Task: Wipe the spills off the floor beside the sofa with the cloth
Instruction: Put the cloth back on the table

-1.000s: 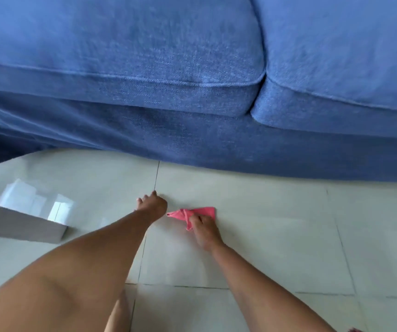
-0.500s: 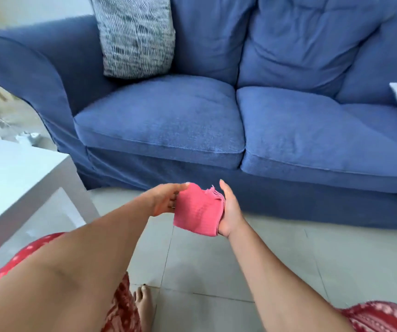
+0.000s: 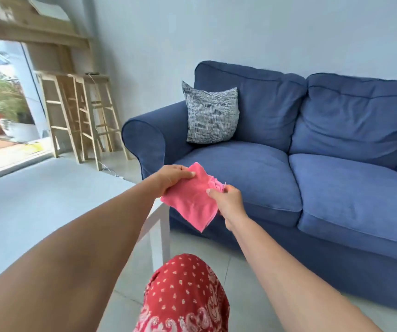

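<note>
A pink cloth (image 3: pixel 192 200) hangs in the air in front of the blue sofa (image 3: pixel 312 168), well above the pale tiled floor (image 3: pixel 207 267). My left hand (image 3: pixel 171 177) pinches its upper left edge. My right hand (image 3: pixel 226 200) grips its bunched right side. The cloth is spread between both hands, its lower corner pointing down. No spill shows on the visible floor tiles.
A white low table (image 3: pixel 48 200) lies at the left under my left arm, its corner leg near the sofa's armrest. A striped cushion (image 3: pixel 211 113) leans in the sofa corner. Wooden stools (image 3: pixel 82 116) stand by the glass door. My knee in red patterned fabric (image 3: pixel 185 295) is below.
The cloth went from the floor, under my right hand, up into the air and into both hands. My view rose from the floor to the whole sofa and room.
</note>
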